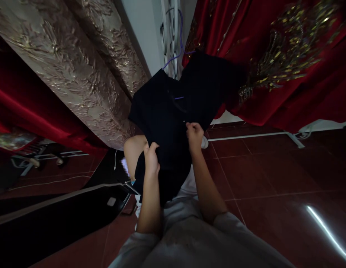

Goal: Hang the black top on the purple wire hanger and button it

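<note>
Cloth, dark and broad, fills the centre: it's a dark garment (164, 119), slung on a purple hanger (174, 57) at its top edge and draping down to the lap. Both hands are on it! The left hand (152, 158), at the garment's lower left, has its fingers curled round a fold, thumb raised. Over on the garment's right side, the right hand (194, 136) has fingers bent in, tips pinched together on the front, just beside a small shiny dot (184, 121).

And it's crowded round that garment! Behind it, a white metal frame (175, 35) backs the hanger. Left of it hangs beige embossed fabric (75, 70); to its right, red cloth (273, 108) with gold beading (295, 48) presses up close. Below that cloth, right of the garment, a white rail (248, 136) runs low over red floor tiles (259, 171). Lower left of the garment sits a black, pale-edged object (64, 212), too dark to make out. The garment itself blocks the view of the hanger's lower part.
</note>
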Action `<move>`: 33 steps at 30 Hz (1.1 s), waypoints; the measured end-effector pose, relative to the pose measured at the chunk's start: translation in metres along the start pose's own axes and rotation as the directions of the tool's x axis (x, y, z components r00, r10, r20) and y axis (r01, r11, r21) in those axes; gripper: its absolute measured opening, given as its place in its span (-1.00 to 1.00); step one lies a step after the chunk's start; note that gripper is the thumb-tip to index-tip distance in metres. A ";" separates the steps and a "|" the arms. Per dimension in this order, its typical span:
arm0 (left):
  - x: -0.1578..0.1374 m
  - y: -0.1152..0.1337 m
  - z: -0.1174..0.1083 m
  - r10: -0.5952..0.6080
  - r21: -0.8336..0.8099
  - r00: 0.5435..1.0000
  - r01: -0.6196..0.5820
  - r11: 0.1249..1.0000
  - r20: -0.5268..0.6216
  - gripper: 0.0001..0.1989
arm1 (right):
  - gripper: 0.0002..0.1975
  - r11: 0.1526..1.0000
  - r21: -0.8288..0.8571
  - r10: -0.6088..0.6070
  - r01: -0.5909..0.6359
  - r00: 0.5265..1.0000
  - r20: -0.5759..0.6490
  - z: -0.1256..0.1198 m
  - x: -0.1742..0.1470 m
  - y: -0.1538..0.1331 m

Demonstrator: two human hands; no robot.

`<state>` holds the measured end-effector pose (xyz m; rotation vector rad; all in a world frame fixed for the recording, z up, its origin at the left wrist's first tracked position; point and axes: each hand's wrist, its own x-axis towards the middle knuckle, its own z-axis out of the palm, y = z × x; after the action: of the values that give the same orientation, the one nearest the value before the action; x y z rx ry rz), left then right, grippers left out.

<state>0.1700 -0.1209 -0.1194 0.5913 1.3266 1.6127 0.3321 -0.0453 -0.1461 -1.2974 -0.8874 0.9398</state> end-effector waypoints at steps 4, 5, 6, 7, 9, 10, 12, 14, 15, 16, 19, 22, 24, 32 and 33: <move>-0.013 0.001 0.006 0.023 -0.073 0.999 -0.025 0.997 -0.037 -0.76 | -0.39 0.980 -0.117 -0.160 0.162 0.987 0.028 0.017 0.032 -0.023; -0.015 0.002 0.007 0.042 -0.075 0.999 -0.044 0.996 -0.032 -0.76 | -0.38 0.973 -0.143 -0.172 0.180 0.983 0.069 0.021 0.034 -0.025; -0.017 0.003 0.006 0.056 -0.069 0.998 -0.057 0.996 -0.022 -0.75 | -0.39 0.973 -0.148 -0.163 0.178 0.981 0.106 0.023 0.031 -0.025; -0.018 0.003 0.005 0.069 -0.061 0.998 -0.070 0.996 -0.011 -0.75 | -0.41 0.978 -0.132 -0.145 0.162 0.981 0.132 0.025 0.026 -0.024; -0.019 0.004 0.001 0.090 -0.036 0.995 -0.089 0.995 0.035 -0.74 | -0.44 0.992 -0.059 -0.104 0.115 0.981 0.163 0.024 0.010 -0.020; -0.019 0.004 -0.002 0.098 -0.019 0.992 -0.097 0.995 0.074 -0.73 | -0.44 0.996 -0.028 -0.084 0.090 0.981 0.172 0.022 0.003 -0.020; -0.020 0.004 -0.007 0.110 0.027 0.974 -0.118 0.993 0.199 -0.70 | -0.42 0.997 -0.027 -0.061 0.066 0.986 0.156 0.016 -0.005 -0.021; -0.023 0.003 -0.010 0.117 0.075 0.928 -0.153 0.985 0.353 -0.70 | -0.44 0.993 -0.089 -0.066 0.073 0.994 0.084 0.012 -0.004 -0.026; -0.024 0.004 -0.012 0.119 0.094 0.898 -0.174 0.980 0.423 -0.71 | -0.47 0.989 -0.126 -0.070 0.075 0.997 0.046 0.010 -0.002 -0.028; -0.025 0.004 -0.013 0.123 0.107 0.870 -0.196 0.975 0.478 -0.72 | -0.50 0.985 -0.155 -0.070 0.072 0.997 0.018 0.009 0.002 -0.030; -0.024 0.003 -0.015 0.135 0.119 0.844 -0.227 0.966 0.519 -0.74 | -0.59 0.985 -0.158 -0.071 0.073 0.997 0.013 0.006 0.006 -0.029; -0.016 0.002 -0.016 0.163 0.070 0.908 -0.204 0.976 0.386 -0.79 | -0.57 0.995 -0.043 -0.091 0.094 0.994 0.058 0.000 -0.002 -0.024; -0.007 0.001 -0.014 0.214 0.018 0.959 -0.221 0.975 0.185 -0.87 | -0.53 0.998 0.020 -0.069 0.067 0.989 0.133 -0.005 -0.011 -0.024; 0.004 0.002 -0.006 0.656 0.244 0.753 -0.645 0.724 0.048 -0.34 | -0.55 1.000 0.012 0.009 -0.015 0.928 0.373 -0.022 -0.034 -0.047; 0.001 0.002 -0.004 0.638 0.244 0.755 -0.654 0.716 0.152 -0.45 | -0.54 1.000 -0.006 -0.005 0.008 0.915 0.404 -0.024 -0.036 -0.050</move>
<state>0.1658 -0.1221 -0.1191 1.4008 1.4005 1.9378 0.3437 -0.0896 -0.0984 -1.1207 -1.2135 1.2264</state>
